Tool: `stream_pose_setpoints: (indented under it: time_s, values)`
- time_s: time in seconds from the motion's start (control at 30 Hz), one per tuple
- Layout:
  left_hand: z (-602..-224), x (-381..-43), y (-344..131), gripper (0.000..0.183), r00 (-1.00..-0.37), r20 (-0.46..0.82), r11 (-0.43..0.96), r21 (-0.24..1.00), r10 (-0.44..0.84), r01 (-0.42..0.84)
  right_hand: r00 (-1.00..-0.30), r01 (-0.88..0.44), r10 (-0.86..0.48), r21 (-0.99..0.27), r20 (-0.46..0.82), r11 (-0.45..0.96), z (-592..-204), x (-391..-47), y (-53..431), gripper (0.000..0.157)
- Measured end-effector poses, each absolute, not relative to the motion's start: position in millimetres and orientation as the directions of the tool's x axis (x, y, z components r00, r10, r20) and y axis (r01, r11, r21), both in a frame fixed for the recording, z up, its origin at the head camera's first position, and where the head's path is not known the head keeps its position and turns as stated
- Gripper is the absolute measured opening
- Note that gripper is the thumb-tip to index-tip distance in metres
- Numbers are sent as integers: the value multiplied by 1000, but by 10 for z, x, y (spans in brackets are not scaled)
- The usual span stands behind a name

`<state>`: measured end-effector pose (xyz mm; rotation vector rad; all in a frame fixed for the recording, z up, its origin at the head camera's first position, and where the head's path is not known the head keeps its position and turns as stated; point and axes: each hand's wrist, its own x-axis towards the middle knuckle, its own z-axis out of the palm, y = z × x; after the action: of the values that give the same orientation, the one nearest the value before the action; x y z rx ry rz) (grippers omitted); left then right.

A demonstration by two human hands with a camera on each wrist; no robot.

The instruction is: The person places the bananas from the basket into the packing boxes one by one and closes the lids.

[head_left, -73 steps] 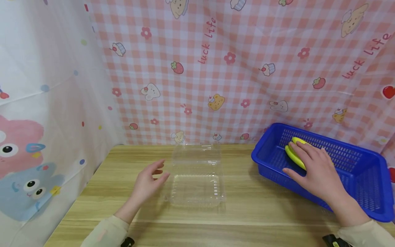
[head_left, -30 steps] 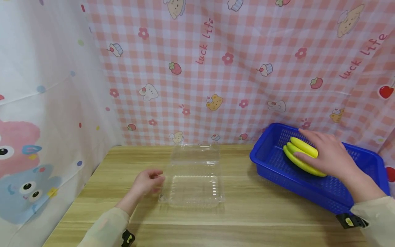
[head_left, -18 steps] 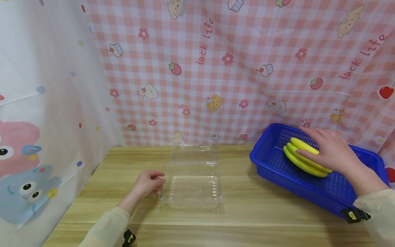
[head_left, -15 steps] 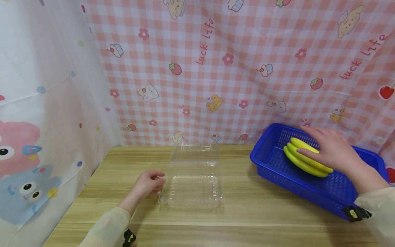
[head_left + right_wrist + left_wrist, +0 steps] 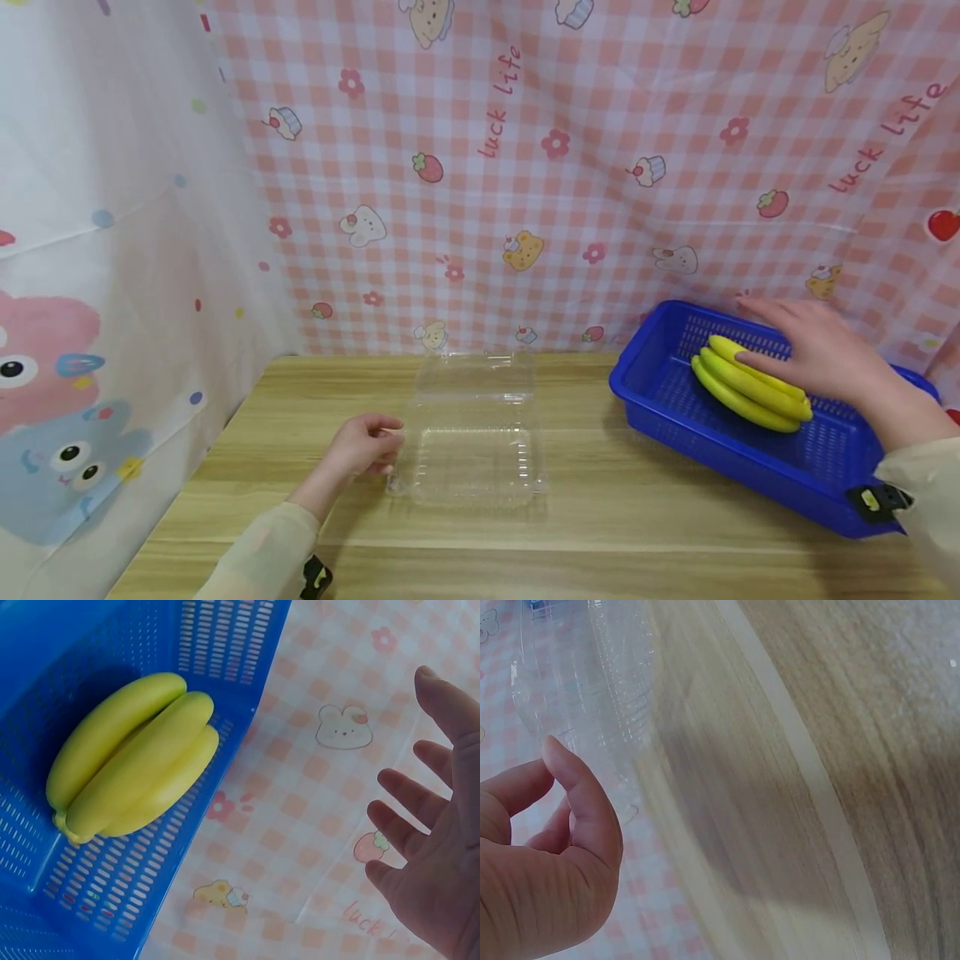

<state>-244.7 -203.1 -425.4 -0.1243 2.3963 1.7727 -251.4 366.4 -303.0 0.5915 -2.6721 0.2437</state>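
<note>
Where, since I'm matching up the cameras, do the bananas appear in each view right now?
Head: bananas, right of centre, inside the blue basket.
Left wrist: not in it.
Right wrist: bananas, left of centre, inside the basket.
Shared landmark: the pink checked cloth, in all three views.

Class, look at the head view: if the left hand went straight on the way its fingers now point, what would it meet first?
Most likely the left edge of the clear plastic container, right beside the left hand. Depth is unclear, so they may be touching.
</note>
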Motion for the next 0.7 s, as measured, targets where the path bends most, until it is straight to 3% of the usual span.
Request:
stream_pose_setpoints:
  time_s: [0.7]
  values:
    - [-4250, -2451, -2029, 31, -983, -180, 289, 943, 26, -165, -914, -351, -321, -85, 250, 932, -3060, -2757, 3915, 75]
